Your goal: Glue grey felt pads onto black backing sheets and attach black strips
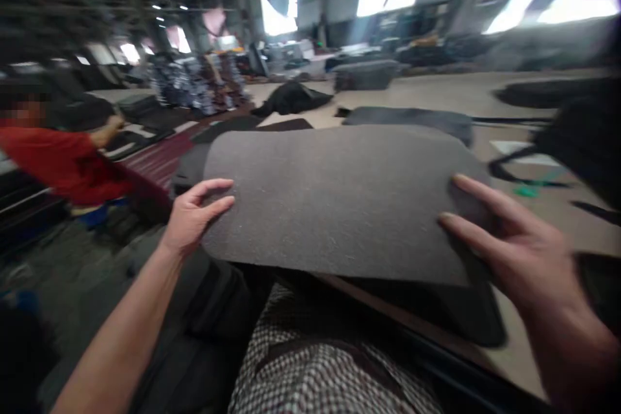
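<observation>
A grey felt-like mat (334, 200) with rounded corners is held up in front of me, spanning the space between both hands. My left hand (194, 217) grips its left edge, thumb and fingertips showing on the near face. At the right end, my right hand (514, 239) has its thumb and index finger against the mat; its other fingers are hidden. Below the mat's right part, another dark mat (492, 326) lies over the table edge.
A person in a red top (63, 158) works at the left. On the pale table (436, 90) lie dark fabric pieces, a dark heap (294, 100) and a green scrap (526, 191). Piled bundles (194, 81) stand farther back. A dark table edge (436, 362) runs close by me.
</observation>
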`<state>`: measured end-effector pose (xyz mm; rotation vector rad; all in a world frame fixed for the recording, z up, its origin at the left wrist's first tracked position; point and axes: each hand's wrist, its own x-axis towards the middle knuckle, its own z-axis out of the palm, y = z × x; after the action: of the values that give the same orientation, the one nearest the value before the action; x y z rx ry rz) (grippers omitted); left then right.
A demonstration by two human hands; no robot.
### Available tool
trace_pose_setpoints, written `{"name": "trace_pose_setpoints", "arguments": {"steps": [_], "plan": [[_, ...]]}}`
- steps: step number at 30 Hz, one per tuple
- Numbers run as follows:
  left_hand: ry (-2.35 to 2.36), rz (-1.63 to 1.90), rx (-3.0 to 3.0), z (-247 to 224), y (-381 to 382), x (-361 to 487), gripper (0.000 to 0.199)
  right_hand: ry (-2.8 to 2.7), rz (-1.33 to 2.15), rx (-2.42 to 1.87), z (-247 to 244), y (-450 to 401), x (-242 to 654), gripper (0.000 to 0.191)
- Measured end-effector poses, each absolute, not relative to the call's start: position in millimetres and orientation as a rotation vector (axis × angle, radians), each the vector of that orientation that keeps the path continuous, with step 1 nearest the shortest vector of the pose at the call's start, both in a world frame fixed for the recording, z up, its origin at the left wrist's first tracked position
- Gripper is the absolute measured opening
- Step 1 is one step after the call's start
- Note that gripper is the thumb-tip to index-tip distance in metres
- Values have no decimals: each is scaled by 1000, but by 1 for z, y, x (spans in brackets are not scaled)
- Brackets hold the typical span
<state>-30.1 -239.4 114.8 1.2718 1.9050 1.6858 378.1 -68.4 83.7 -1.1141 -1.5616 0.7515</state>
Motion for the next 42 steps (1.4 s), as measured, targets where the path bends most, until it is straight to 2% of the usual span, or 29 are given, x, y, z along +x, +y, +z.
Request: {"name": "trace_pose_setpoints", "arguments": {"steps": [3, 7, 15, 42], "plan": [[1935, 1467, 1349, 102, -181, -20, 61, -1711, 707, -1012, 60, -47, 423, 68], [1850, 1180, 1392, 66, -123, -9, 68, -1737, 702, -1105, 19, -35, 461, 70], [1790, 813, 1402, 13, -93, 1, 76, -1768, 782, -1372, -21, -59, 485, 74], [1758, 641, 1547, -18, -68, 2, 74, -1835, 682, -1461, -34, -73, 487, 70]]}}
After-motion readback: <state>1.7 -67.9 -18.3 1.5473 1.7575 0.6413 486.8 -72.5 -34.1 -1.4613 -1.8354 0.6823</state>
